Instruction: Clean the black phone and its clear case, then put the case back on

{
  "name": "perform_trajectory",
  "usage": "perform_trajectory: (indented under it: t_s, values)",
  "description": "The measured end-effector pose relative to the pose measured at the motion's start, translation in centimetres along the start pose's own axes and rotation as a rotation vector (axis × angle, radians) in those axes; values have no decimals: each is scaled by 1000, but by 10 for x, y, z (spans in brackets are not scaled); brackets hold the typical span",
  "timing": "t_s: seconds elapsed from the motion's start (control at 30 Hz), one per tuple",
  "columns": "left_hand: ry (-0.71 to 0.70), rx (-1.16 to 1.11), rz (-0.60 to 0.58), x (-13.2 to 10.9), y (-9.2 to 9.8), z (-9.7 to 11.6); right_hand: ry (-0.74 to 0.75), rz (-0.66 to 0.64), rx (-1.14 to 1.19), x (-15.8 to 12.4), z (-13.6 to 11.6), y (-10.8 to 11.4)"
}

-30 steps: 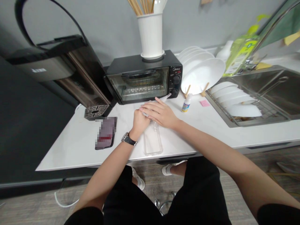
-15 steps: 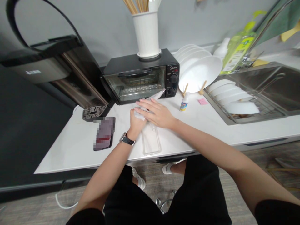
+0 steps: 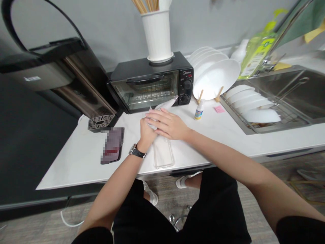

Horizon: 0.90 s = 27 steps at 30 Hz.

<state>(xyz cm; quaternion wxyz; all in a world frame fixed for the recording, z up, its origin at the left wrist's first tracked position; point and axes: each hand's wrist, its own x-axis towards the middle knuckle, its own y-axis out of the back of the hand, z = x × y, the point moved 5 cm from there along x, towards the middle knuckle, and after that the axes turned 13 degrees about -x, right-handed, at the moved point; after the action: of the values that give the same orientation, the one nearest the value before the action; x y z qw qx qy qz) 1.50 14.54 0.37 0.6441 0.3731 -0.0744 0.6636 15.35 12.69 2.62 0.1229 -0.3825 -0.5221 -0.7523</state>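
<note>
My right hand (image 3: 167, 123) lies across my left hand (image 3: 147, 132), fingers long and close together. Between the two hands a crumpled white tissue (image 3: 166, 103) is pressed, one end sticking out toward the oven. The fingers of my left hand are hidden under the right hand and the tissue. A black-strapped watch (image 3: 137, 151) is on my left wrist. Just below the hands a clear phone case (image 3: 164, 154) lies on the counter, its upper end partly covered by them. To the left lies a phone-like dark object (image 3: 112, 145), its face blurred.
Behind the hands stands a black toaster oven (image 3: 149, 86) with a white utensil pot (image 3: 157, 35) on top. A small white bottle (image 3: 199, 111) and a pink note (image 3: 218, 109) are to the right, near racked plates (image 3: 215, 81) and the sink (image 3: 289, 123). A drinks machine (image 3: 83, 88) stands left.
The right hand has shifted slightly over the left hand and the tissue has bunched a little differently. The case and the phone-like object stay put.
</note>
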Motion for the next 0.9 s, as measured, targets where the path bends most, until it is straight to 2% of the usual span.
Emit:
perform_trajectory:
  t_s: [0.13, 0.2, 0.3, 0.4, 0.47, 0.57, 0.63, 0.77, 0.9]
  values:
    - [-86, 54, 55, 3, -1, 16, -351, 153, -20, -18, 50, 18]
    - [-135, 59, 9, 3, -4, 21, -428, 184, -26, -23, 57, 22]
    - [-164, 103, -48, 2, -2, 20, -324, 120, -7, -16, 37, 17]
    - [-166, 133, -31, 3, 6, 17, -183, 40, 13, -7, 18, 10]
    - [-175, 137, -12, 5, 11, 17, -182, 15, -2, -6, 22, 10]
    - [-180, 133, 1, 8, 13, 17, -260, 12, -41, -13, 44, 15]
    - [-151, 122, 1, 10, 12, 16, -254, 7, -45, -17, 52, 16]
    - [-28, 46, -4, 11, 8, 10, -172, -41, -36, -18, 48, 11]
    - [137, -229, 125, 12, 7, -1, -253, -37, -82, -21, 46, 10]
